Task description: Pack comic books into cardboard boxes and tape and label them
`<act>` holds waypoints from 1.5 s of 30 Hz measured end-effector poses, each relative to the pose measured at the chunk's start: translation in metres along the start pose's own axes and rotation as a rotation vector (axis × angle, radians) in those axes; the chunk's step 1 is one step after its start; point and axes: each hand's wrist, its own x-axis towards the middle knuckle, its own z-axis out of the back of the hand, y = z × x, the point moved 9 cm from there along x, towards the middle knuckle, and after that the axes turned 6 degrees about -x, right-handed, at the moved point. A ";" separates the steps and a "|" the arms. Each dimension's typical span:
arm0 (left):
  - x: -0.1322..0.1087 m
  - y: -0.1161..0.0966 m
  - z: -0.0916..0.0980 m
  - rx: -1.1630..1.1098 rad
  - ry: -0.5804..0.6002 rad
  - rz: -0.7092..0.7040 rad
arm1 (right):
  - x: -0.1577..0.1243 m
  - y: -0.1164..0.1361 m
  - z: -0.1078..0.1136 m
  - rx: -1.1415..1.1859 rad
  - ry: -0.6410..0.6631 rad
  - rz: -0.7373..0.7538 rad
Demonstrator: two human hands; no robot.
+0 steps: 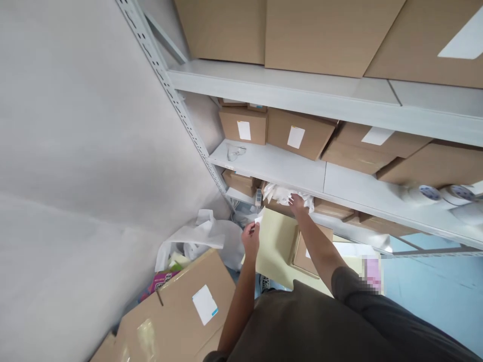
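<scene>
We have the wall [94, 151] at our left, the shelf rack [283, 90] ahead and open floor [430, 286] to the right. The cream worktop [275, 236] has bare room left of its flat carton [303, 245]. Below a shelf edge sits the white pile [277, 192]; our right hand [297, 201] is at it, grip unclear. Our left hand [251, 236] pinches a white slip [258, 219] near the worktop's left edge.

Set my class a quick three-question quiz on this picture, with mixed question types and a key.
1. What does the left hand hold?
A) a roll
B) a white slip
C) a box
2. True or false: the right hand is at the crumpled white bundle.
3. Complete: the large box beside the left arm bears a white ____ with a blue corner.

Key: 1 B; 2 true; 3 label.
</scene>
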 end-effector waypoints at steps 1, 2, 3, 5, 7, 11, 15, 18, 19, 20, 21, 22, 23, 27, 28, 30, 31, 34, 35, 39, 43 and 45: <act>0.002 -0.002 -0.001 0.020 0.016 -0.012 | -0.006 -0.005 0.005 -0.013 -0.030 -0.042; 0.004 -0.004 -0.003 0.043 0.036 -0.031 | -0.016 -0.012 0.012 -0.024 -0.036 -0.083; 0.005 -0.006 -0.008 0.068 0.062 -0.056 | -0.030 -0.019 0.018 -0.031 -0.016 -0.111; 0.004 -0.011 -0.024 0.128 0.149 -0.122 | -0.068 -0.033 0.024 -0.054 0.157 -0.122; -0.005 -0.013 -0.050 0.201 0.281 -0.208 | -0.117 -0.048 0.035 -0.093 0.316 -0.143; -0.049 0.000 -0.107 0.351 0.580 -0.360 | -0.190 -0.065 0.080 -0.052 0.296 -0.207; -0.103 0.021 -0.144 0.459 0.815 -0.456 | -0.206 -0.071 0.140 0.003 0.009 -0.169; -0.124 0.038 -0.157 0.462 0.869 -0.419 | -0.207 -0.079 0.181 0.024 -0.157 -0.167; -0.123 0.046 -0.157 0.454 0.814 -0.344 | -0.208 -0.082 0.191 0.030 -0.176 -0.172; -0.119 0.056 -0.156 0.442 0.741 -0.238 | -0.209 -0.086 0.200 0.037 -0.182 -0.181; -0.116 0.068 -0.156 0.424 0.677 -0.118 | -0.211 -0.090 0.207 0.047 -0.180 -0.194; -0.116 0.080 -0.157 0.407 0.645 -0.004 | -0.214 -0.094 0.214 0.061 -0.175 -0.207; -0.119 0.091 -0.163 0.396 0.653 0.088 | -0.217 -0.098 0.221 0.074 -0.169 -0.219; -0.139 0.110 -0.192 0.467 0.796 0.146 | -0.222 -0.115 0.247 0.058 -0.160 -0.241; -0.143 0.110 -0.197 0.506 0.796 0.120 | -0.221 -0.117 0.254 0.019 -0.161 -0.234; -0.150 0.111 -0.204 0.589 0.775 0.073 | -0.215 -0.119 0.269 -0.104 -0.185 -0.192; -0.155 0.112 -0.206 0.635 0.761 0.059 | -0.211 -0.118 0.277 -0.179 -0.209 -0.164; -0.167 0.120 -0.210 0.783 0.723 0.050 | -0.202 -0.113 0.298 -0.376 -0.291 -0.087; -0.172 0.124 -0.210 0.834 0.716 0.050 | -0.200 -0.114 0.302 -0.424 -0.301 -0.075; -0.183 0.139 -0.211 1.023 0.689 0.034 | -0.194 -0.127 0.303 -0.585 -0.249 -0.095; -0.184 0.147 -0.210 1.152 0.641 0.005 | -0.191 -0.142 0.303 -0.769 -0.188 -0.159; -0.184 0.149 -0.210 1.187 0.640 0.017 | -0.190 -0.145 0.303 -0.872 -0.156 -0.175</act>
